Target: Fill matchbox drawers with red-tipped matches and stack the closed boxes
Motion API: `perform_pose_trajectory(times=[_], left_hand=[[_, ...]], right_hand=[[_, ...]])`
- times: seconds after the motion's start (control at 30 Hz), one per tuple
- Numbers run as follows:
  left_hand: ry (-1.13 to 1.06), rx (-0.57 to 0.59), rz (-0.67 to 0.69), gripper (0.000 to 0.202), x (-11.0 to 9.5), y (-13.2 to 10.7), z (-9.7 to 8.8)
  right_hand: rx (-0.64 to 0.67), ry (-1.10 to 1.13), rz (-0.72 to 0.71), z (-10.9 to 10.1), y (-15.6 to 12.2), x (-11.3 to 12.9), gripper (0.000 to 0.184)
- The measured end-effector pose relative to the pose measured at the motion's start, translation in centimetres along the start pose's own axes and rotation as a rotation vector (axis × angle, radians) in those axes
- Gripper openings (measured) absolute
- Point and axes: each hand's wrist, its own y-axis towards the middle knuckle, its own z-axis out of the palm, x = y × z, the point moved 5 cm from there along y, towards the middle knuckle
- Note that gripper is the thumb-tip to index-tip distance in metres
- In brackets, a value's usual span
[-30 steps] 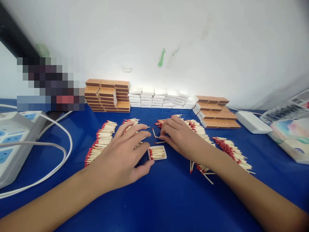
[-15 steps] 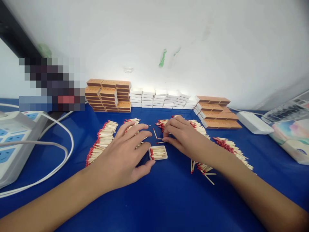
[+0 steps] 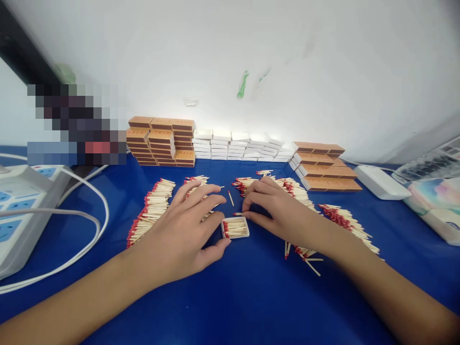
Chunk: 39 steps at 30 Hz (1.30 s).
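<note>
A small white matchbox tray [image 3: 246,234] lies on the blue tabletop, filled with red-headed matches [image 3: 234,227]. My left hand [image 3: 190,225] is open at the tray's left side, its thumb and index finger curved around that end. Just beyond the tray's right rear corner, my right hand [image 3: 268,206] pinches a match [image 3: 237,213] by its plain end, its red head pointing left. Another single match [image 3: 230,198] rests on the table between the hands. Piles of matches sit partly hidden under both hands.
Orange matchboxes [image 3: 161,141] are stacked at the back left, white trays [image 3: 230,146] along the wall, more orange boxes [image 3: 325,167] at right. Match piles [image 3: 153,211] flank the hands. A power strip [image 3: 32,215] with white cables stands left; a white adapter [image 3: 383,182] lies right.
My right hand has drawn slightly down toward the tray with the match in its fingertips. One of the loose matches by those fingers no longer shows. My left hand has stayed put.
</note>
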Motion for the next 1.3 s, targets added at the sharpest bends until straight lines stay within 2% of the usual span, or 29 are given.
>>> perform_pose_trajectory(times=[0.17, 0.37, 0.57, 0.73, 0.83, 0.97, 1.1, 1.3], left_hand=[[-0.003, -0.001, -0.003, 0.017, 0.0, 0.0, 0.0], [-0.007, 0.002, -0.004, 0.017, 0.1, -0.1, 0.1], [0.005, -0.008, -0.003, 0.018, 0.1, 0.1, -0.1], [0.009, -0.01, -0.008, 0.018, 0.2, 0.1, -0.1], [0.008, -0.021, -0.008, 0.018, 0.3, 0.1, -0.1], [0.006, -0.021, -0.008, 0.018, 0.3, 0.0, -0.1], [0.011, -0.021, -0.005, 0.018, 0.2, 0.0, -0.1], [0.021, -0.013, -0.001, 0.019, 0.2, 0.0, -0.1]], right_hand=[[-0.009, -0.067, -0.019, 0.0, 0.2, 0.2, 0.022], [-0.045, -0.118, -0.027, -0.8, 0.0, 0.2, 0.021], [-0.113, -0.204, -0.087, -0.8, 0.2, 2.7, 0.02], [-0.103, -0.269, -0.135, -0.2, 0.3, 4.5, 0.02], [-0.169, -0.216, -0.085, -1.2, 0.1, 3.4, 0.015], [-0.228, -0.215, 0.033, -2.5, -0.5, -0.2, 0.009], [-0.145, -0.22, 0.09, -1.8, -0.8, -2.7, 0.007], [-0.099, -0.202, 0.082, -0.4, -0.7, -3.2, 0.011]])
